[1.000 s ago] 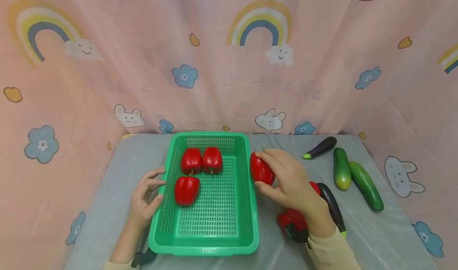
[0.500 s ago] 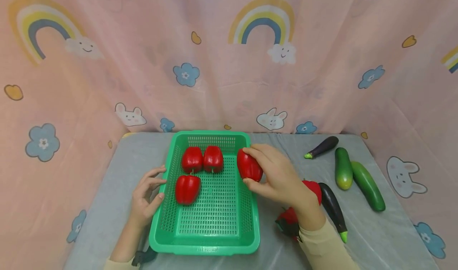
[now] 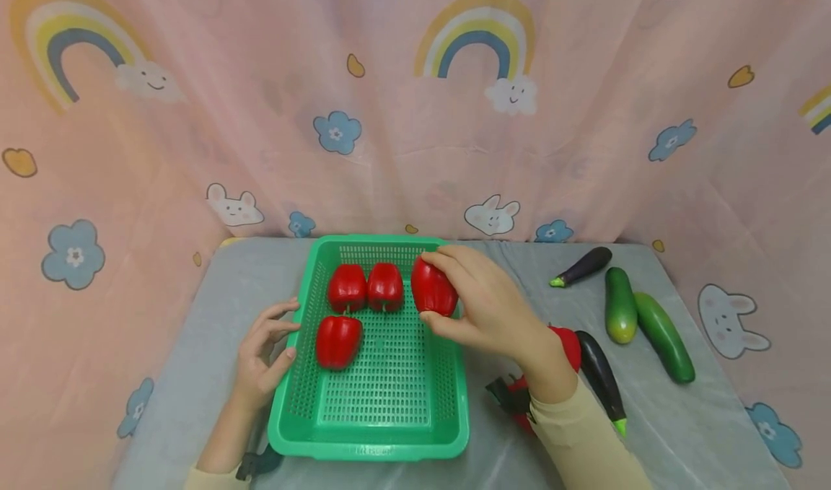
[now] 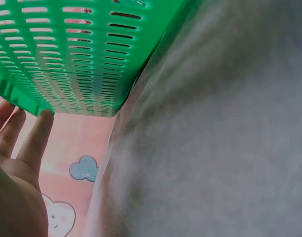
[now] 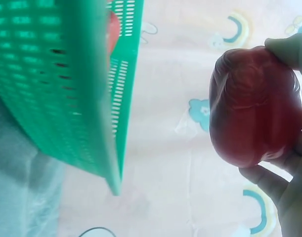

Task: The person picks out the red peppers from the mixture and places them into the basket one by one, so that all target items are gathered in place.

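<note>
In the head view my right hand grips a red bell pepper between thumb and fingers, above the right side of a green basket. The right wrist view shows this held pepper raised clear of the basket's rim. My left hand is at the basket's left side, its fingers fairly straight. Fingertips touch the underside of the rim in the left wrist view. Inside the basket lie three more red bell peppers, one at the back left, one beside it and one nearer.
Under the right forearm are partly hidden red peppers, with an eggplant beside them. Farther right lie another eggplant and two green cucumber-like vegetables, one shorter and one longer. A pink patterned curtain hangs behind the grey-covered table.
My right hand has carried the red bell pepper leftward and up, from beside the basket's right rim to over its inside. The left hand has stayed at the left rim.
</note>
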Available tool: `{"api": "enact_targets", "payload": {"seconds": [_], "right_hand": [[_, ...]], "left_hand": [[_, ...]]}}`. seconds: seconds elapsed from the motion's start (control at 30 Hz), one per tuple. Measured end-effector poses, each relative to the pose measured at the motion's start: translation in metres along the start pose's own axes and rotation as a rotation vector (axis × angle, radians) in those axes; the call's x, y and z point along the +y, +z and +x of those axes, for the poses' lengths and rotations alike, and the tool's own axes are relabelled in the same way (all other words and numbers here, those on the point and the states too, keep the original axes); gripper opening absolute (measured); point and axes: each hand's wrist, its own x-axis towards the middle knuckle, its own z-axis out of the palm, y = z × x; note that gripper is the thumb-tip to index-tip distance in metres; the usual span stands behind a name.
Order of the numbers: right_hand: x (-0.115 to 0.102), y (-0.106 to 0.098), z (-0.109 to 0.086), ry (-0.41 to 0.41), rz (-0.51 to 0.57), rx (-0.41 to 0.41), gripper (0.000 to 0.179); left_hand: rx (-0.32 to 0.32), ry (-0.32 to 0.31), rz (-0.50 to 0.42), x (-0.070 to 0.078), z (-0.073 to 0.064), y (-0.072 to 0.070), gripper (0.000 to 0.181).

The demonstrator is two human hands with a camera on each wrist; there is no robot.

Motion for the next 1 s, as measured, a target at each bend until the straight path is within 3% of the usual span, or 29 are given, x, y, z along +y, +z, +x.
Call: {"api": "enact_targets", "payload": {"seconds": [0.43,1.0], "right_hand": [[-0.012,0.002,0.027,0.010,0.051,-0.015,0.077],[-0.022,0.028,0.036,0.169,0.221,-0.098,0.071]], "left_hand": [[-0.003,-0.019,0.014,0.000,0.000,-0.002,0.027],[-0.002,-0.014,0.013,0.001,0.001,-0.001,0.028]]}}
